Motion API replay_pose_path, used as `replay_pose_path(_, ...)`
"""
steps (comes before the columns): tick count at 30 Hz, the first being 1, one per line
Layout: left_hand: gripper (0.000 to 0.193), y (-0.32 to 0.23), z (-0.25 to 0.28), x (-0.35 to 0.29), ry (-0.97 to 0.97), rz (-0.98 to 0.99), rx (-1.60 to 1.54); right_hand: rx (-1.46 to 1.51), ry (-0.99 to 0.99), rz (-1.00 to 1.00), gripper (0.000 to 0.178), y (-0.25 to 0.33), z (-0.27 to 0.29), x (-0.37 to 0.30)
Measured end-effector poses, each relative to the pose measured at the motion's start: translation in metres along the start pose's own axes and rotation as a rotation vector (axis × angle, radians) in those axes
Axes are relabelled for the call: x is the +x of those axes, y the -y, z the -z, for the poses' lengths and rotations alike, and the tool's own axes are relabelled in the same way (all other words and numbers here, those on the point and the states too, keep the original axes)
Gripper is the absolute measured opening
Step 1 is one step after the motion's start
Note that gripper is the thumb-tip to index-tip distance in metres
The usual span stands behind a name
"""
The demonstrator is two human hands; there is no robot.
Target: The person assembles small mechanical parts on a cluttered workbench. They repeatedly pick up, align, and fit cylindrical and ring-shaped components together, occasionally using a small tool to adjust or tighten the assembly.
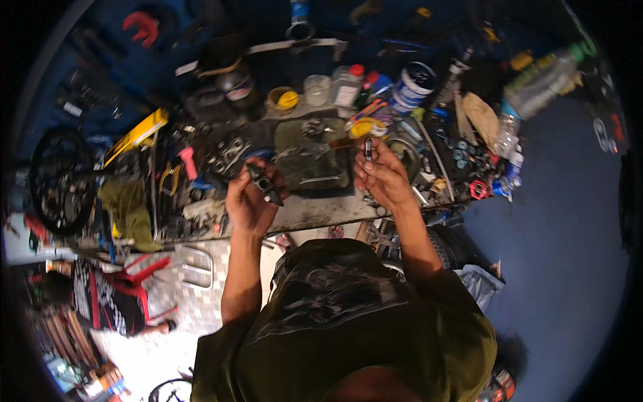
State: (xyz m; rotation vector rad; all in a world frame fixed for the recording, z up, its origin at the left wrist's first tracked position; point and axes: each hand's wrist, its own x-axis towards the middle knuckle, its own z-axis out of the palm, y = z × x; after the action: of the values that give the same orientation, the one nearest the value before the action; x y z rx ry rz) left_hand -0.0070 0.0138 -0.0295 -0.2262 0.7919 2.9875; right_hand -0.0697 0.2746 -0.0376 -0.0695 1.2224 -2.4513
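My left hand (252, 208) is closed around a dark metal part with a round hole (262, 182), held above the front of the workbench. Its exact kind does not show. Between the fingertips of my right hand (387, 175) stands a small shiny metal cylinder (368, 149), upright and apart from the dark part. Under and beyond the hands lies a shallow dark tray (315, 182). A wrench (320, 179) rests in it, and behind the wrench are pliers-like tools (311, 149) and a cluster of small metal pieces (317, 126).
Along the bench's back stand a yellow cup (287, 100), a clear jar (317, 90) and a white-and-blue tub (413, 87). Loose parts crowd both sides. A plastic bottle (542, 84) is at the right. A person (110, 295) sits on a red chair (142, 285) at lower left.
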Motion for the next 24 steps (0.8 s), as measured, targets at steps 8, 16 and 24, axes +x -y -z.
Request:
replay_pose_path(8, 0.024, 0.023, 0.031, -0.004, -0.224, 0.045, 0.05, -1.554, -0.578, 0.305, 0.024, 0.119, 0.087, 0.086)
replay_pose_path(16, 0.023, 0.034, 0.042, -0.009, -0.23, 0.037, 0.09, -2.175, -0.4, -0.053, 0.077, 0.175, 0.138, 0.136)
replay_pose_path(24, 0.023, 0.037, 0.049, -0.014, -0.266, 0.02, 0.065, -2.263, -0.288, -0.306, 0.085, 0.177, 0.132, 0.158)
